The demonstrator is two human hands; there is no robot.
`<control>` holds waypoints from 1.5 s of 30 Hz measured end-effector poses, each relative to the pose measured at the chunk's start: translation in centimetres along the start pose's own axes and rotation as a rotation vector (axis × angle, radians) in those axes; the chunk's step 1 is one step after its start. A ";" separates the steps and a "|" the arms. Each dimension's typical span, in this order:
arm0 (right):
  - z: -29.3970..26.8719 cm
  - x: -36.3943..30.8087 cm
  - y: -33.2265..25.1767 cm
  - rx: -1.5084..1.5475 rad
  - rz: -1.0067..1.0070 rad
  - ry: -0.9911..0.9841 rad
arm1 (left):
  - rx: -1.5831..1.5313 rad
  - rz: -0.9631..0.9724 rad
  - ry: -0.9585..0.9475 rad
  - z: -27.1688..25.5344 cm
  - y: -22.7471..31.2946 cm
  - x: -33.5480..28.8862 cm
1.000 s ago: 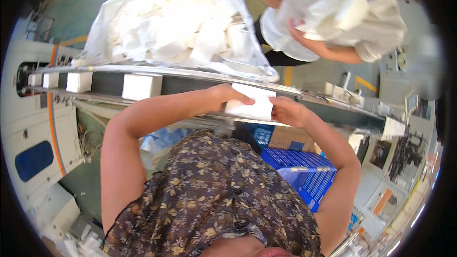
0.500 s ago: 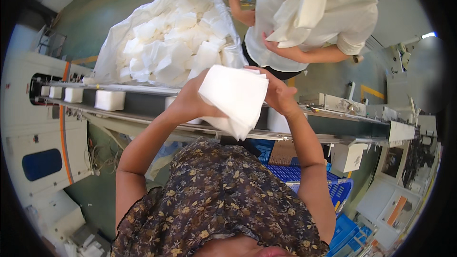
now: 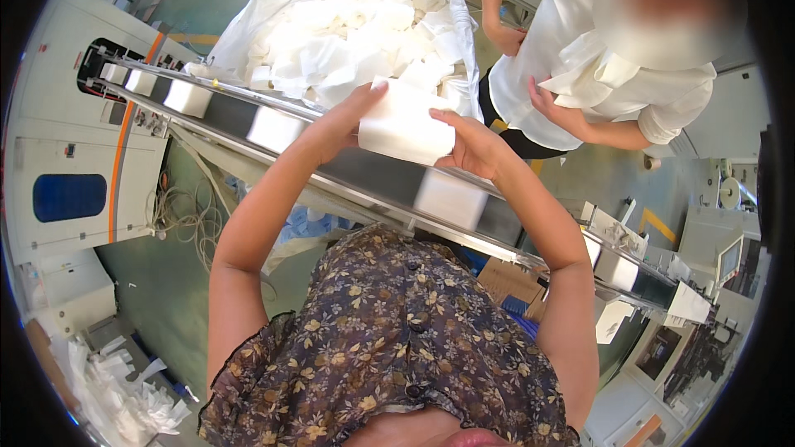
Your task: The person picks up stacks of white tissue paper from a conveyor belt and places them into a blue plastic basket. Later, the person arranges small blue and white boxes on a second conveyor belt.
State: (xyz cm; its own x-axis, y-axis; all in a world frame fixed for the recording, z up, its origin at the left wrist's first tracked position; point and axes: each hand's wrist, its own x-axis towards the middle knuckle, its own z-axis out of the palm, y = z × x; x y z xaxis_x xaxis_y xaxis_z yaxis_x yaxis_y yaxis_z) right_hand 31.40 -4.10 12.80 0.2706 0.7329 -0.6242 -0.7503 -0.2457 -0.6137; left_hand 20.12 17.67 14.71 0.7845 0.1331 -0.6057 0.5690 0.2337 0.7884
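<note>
Over belt, white stack pinched by left hand and right hand, both half-closed; looks like mid-handling, steady two-sided grip probably needed for next move.

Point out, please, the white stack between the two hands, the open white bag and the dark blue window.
White stack (image 3: 406,126), head view: middle of its face.
Open white bag (image 3: 261,18), head view: its left wall.
Dark blue window (image 3: 69,198), head view: middle of its pane.
</note>
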 end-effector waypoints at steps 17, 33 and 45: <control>0.7 2.7 0.1 -0.511 -0.875 0.116 | 0.154 0.569 0.108 -3.7 -2.8 -1.3; -7.6 4.5 2.1 -0.664 -0.910 0.344 | 0.515 0.709 1.389 -22.4 -10.9 -7.0; -8.6 -0.4 2.4 -0.716 -0.830 0.658 | 0.676 0.803 1.249 -27.7 -5.8 -5.0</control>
State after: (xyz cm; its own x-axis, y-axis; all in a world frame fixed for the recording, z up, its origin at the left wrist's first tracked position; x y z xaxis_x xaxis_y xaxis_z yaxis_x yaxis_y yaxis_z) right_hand 34.68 -10.40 7.42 0.8999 0.4296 0.0752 0.2222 -0.3032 -0.9267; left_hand 6.08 42.38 10.17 0.4311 0.7373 0.5201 0.3980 -0.6727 0.6237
